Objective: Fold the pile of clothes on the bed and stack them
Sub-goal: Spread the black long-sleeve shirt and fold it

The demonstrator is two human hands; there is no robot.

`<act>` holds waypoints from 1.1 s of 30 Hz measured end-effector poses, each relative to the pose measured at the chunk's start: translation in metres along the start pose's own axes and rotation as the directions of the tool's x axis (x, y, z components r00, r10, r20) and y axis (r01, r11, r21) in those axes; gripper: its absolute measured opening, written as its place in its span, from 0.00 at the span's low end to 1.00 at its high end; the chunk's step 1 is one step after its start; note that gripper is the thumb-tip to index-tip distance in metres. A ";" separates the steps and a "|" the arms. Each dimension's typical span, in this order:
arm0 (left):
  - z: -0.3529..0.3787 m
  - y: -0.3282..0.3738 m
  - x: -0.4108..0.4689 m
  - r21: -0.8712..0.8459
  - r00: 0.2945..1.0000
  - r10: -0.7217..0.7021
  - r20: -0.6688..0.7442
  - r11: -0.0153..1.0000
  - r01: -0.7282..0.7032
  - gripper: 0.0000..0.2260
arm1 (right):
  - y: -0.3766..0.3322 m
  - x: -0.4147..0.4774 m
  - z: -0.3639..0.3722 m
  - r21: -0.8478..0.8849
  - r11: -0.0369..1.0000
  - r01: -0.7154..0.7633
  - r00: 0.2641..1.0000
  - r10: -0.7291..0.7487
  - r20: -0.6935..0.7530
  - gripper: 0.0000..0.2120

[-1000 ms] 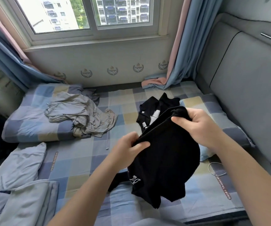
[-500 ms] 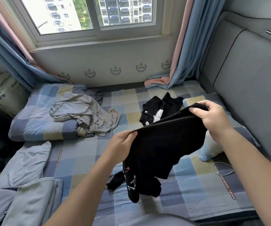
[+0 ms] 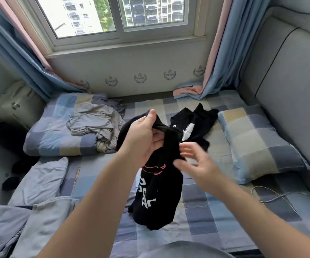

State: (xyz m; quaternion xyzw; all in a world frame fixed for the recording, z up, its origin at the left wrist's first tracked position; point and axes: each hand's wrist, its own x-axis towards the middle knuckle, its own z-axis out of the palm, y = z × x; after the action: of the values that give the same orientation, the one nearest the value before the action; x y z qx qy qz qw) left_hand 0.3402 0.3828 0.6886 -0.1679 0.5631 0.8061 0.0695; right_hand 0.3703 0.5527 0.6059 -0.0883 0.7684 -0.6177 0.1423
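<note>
Black shirt (image 3: 156,192), hanging below left hand (image 3: 141,144) gripping its top; right hand (image 3: 195,162) fingers spread, beside it

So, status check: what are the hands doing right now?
Left hand grips black printed shirt, hanging unfolded. Right hand open beside it, blurred. Second black garment lies behind, not blocking.

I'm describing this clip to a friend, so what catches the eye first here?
First, the black garment with pink and white print, hanging mid-frame from the left hand, with the right hand blurred beside it. Behind it another black garment lies on the checked bed; a crumpled grey garment sits on the left pillow.
</note>
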 end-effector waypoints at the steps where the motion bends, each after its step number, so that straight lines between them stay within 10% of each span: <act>1: 0.006 0.001 -0.002 -0.011 1.000 -0.004 0.030 1.000 0.004 0.13 | 0.002 0.002 0.012 0.023 0.999 -0.039 0.997 0.038 0.070 0.15; 5: 0.009 0.012 0.000 -0.158 0.998 -0.028 0.049 0.987 0.035 0.16 | 0.027 0.016 0.021 -0.071 0.993 -0.091 0.994 0.096 0.058 0.08; 9: -0.009 0.026 0.008 -0.197 1.000 0.004 -0.031 0.980 -0.010 0.22 | 0.043 0.024 -0.004 -0.176 0.983 -0.055 0.998 0.055 -0.007 0.22; 14: -0.028 0.023 0.023 -0.200 0.994 0.037 -0.107 0.978 -0.058 0.22 | 0.006 0.022 -0.036 0.031 1.000 -0.003 0.979 0.009 -0.203 0.13; 18: -0.029 -0.010 0.032 0.209 0.987 0.099 -0.128 0.975 -0.071 0.06 | -0.023 0.025 -0.052 0.116 0.992 0.041 0.974 -0.013 -0.227 0.15; 22: -0.028 -0.060 0.025 0.587 0.970 -0.112 0.216 0.809 -0.037 0.18 | -0.050 0.031 -0.058 0.304 0.949 0.090 0.975 -0.021 -0.223 0.14; 26: -0.009 -0.100 0.021 0.646 0.933 -0.064 0.353 0.739 -0.194 0.00 | -0.061 0.034 -0.064 0.306 0.946 0.104 0.985 -0.055 -0.165 0.13; 33: -0.025 -0.062 0.030 0.738 0.915 0.251 0.316 0.541 -0.404 0.14 | -0.047 0.040 -0.111 0.082 0.993 0.081 0.910 -0.040 -0.412 0.13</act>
State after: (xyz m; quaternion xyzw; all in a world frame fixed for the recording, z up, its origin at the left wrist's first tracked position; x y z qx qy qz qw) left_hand 0.3357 0.3790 0.6154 0.0591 0.8727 0.4837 0.0323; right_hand 0.2945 0.6323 0.6693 0.0264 0.7469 -0.6634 -0.0370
